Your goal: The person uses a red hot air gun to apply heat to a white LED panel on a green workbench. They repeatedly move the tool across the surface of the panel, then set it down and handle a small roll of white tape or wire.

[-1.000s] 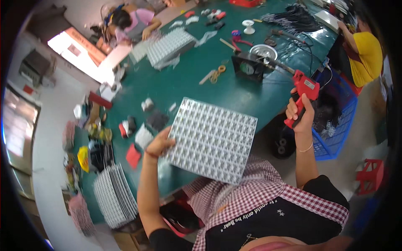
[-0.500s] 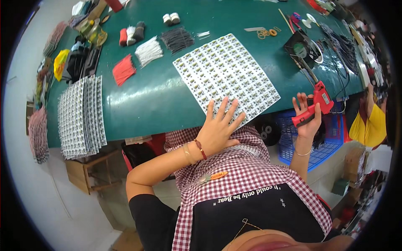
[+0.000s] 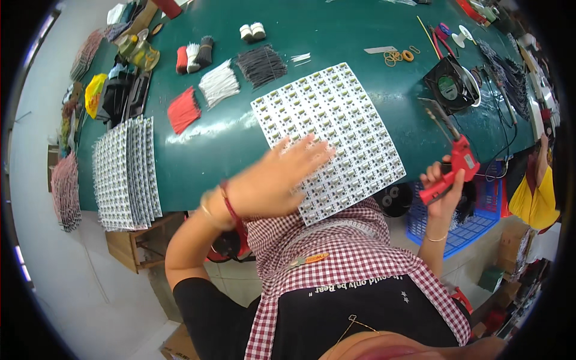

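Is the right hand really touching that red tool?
Touching. The head view shows the right hand holding the red tool, its handle across the palm.

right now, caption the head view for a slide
Left hand blurred over a white board sheet overhanging a green table; right hand holding a red gun-shaped tool.

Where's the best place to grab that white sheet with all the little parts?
I'd pinch the white sheet by its near edge, from above and below, coming from the side of the checked apron. It's thin and lies flat on the green table, but that edge seems to stick out past it. Pinching just the rim should mostly avoid the small parts covering its face.
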### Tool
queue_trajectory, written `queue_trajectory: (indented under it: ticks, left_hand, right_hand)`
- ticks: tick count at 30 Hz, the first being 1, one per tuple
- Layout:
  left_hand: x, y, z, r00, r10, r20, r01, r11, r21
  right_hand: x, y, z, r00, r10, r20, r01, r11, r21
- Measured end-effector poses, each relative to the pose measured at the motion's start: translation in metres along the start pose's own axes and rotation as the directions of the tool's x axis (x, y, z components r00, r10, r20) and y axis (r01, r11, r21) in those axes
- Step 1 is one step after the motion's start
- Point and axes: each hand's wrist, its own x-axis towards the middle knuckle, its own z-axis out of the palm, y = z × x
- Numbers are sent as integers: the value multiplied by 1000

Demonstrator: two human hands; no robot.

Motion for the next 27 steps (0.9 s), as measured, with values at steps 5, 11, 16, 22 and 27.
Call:
queue_trajectory:
  ticks: [5,11,16,22,27]
  left_hand:
    - [102,-172,-53,729,-322,-605,417,909,19]
    - [142,-360,-79,377,-921,-103,876,390,-285]
    - [99,-403,-77,379,-886,265,640,44,-767]
    - [53,-385,-92,557,-821,125,5,-147,-989]
    - [64,-253,-75,825,-507,-249,-426,-270,-863]
  right_hand:
    - [-2,-63,-23,965,-231,-121,221,971,-96]
    - [-20,-109,-57,876,-382,-294,342,922,-179]
    - [25,-137,-92,883,-193,-428,223,975,20]
    - [136,-185,-161,916,-162,-368,215,971,108]
    - [203,-217,-226,819,-135,-558,133,990,-44]
